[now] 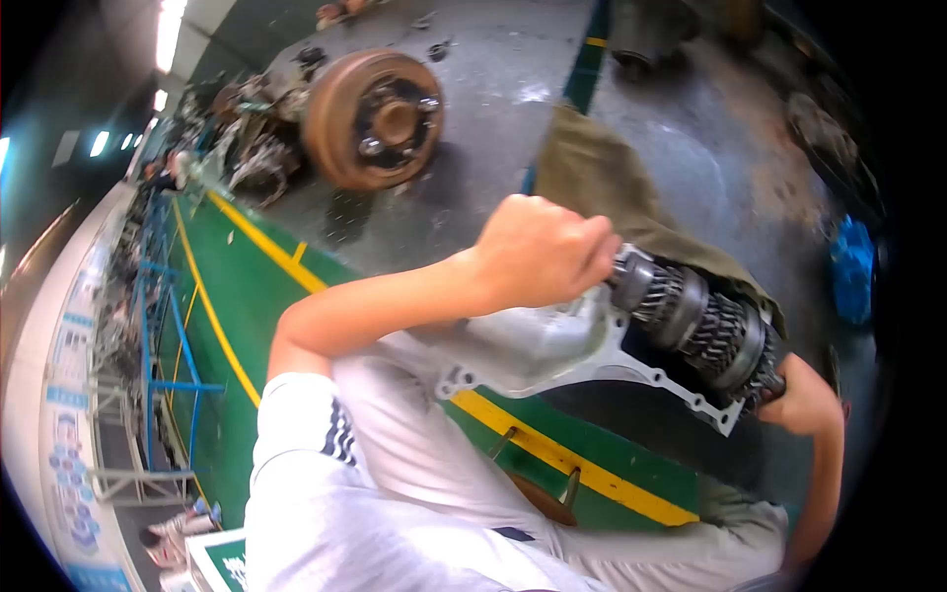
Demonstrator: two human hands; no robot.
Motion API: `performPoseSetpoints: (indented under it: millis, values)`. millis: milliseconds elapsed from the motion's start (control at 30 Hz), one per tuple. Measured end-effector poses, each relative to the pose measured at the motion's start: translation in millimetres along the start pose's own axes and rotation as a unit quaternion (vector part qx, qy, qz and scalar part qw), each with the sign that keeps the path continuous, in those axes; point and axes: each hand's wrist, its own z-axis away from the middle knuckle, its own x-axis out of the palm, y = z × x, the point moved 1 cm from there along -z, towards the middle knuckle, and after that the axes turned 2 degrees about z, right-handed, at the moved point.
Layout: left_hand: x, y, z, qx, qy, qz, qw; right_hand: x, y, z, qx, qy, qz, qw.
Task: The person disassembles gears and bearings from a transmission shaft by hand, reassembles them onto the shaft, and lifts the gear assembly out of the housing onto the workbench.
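Note:
A gear shaft (702, 314) with several toothed gears and smooth rings lies slantwise between my hands. My left hand (547, 252) is closed in a fist around its upper left end. At the lower right end, my right hand (807, 397) grips the shaft with bent fingers. Just beneath and beside the shaft is a silver gearbox housing (533, 347), its flange pierced by bolt holes. Whether the shaft touches the housing cannot be made out. An olive cloth (602, 168) lies on the metal bench behind the shaft.
A rusty brake drum with hub (380, 118) stands on the grey bench (493, 59). Piled metal parts (261, 148) sit farther left. On the right are a blue object (851, 268) and dark parts. A stool (543, 496) shows by my legs, above green floor with yellow lines.

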Motion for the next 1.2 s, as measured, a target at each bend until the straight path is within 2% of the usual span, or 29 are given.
performPoseSetpoints:
  millis: [67, 133, 200, 233, 333, 400, 500, 867, 900, 967, 1000, 1067, 1167, 1200]
  values:
    - [3.2, -0.4, 1.3, 0.01, 0.034, -0.002, 0.999, 50.6, 47.3, 1.6, -0.099, 0.274, 0.021, 0.956]
    - [4.1, 0.3, -0.2, 0.012, 0.047, -0.01, 0.999, 65.0, 59.0, -3.1, -0.08, 0.299, 0.159, 0.938]
    - [4.7, -1.0, 0.8, 0.027, 0.049, -0.018, 0.998, 59.4, 69.8, -11.1, -0.083, 0.25, 0.205, 0.943]
    - [4.7, -2.6, 0.6, 0.023, 0.049, -0.023, 0.998, 54.4, 74.4, -11.1, -0.067, 0.211, 0.108, 0.969]
    - [8.1, -1.4, 0.0, 0.029, 0.07, -0.023, 0.997, 43.8, 76.2, -8.5, -0.114, 0.183, 0.051, 0.975]
    - [8.0, -2.4, -0.9, 0.035, 0.079, -0.019, 0.996, 54.4, 65.5, -8.4, -0.162, 0.247, 0.064, 0.953]
    - [6.9, -0.8, -1.3, 0.037, 0.082, -0.015, 0.996, 63.3, 59.6, -14.1, -0.121, 0.321, 0.133, 0.93]
    - [5.1, -2.0, -2.4, 0.037, 0.089, -0.018, 0.995, 55.4, 40.9, -15.4, -0.046, 0.368, 0.127, 0.92]
    - [5.1, -1.8, -1.2, 0.039, 0.09, -0.011, 0.995, 44.4, 36.5, -13.5, -0.018, 0.27, 0.112, 0.956]
    - [5.7, -3.0, -2.7, 0.045, 0.093, -0.006, 0.995, 44.2, 37.4, -10.9, 0.012, 0.172, 0.094, 0.981]
    - [6.0, -3.7, -2.4, 0.047, 0.096, -0.012, 0.994, 52.3, 41.1, -6.9, -0.063, 0.266, 0.092, 0.957]
    - [9.6, -1.0, 0.5, 0.046, 0.097, -0.013, 0.994, 54.9, 52.8, -3.1, -0.135, 0.351, 0.092, 0.922]
    - [8.6, -1.6, -0.2, 0.044, 0.097, -0.016, 0.994, 50.9, 63.5, -5.2, -0.125, 0.246, 0.002, 0.961]
    - [8.8, -1.2, -0.5, 0.047, 0.097, -0.011, 0.994, 52.9, 61.9, -3.9, -0.136, 0.269, 0.023, 0.953]
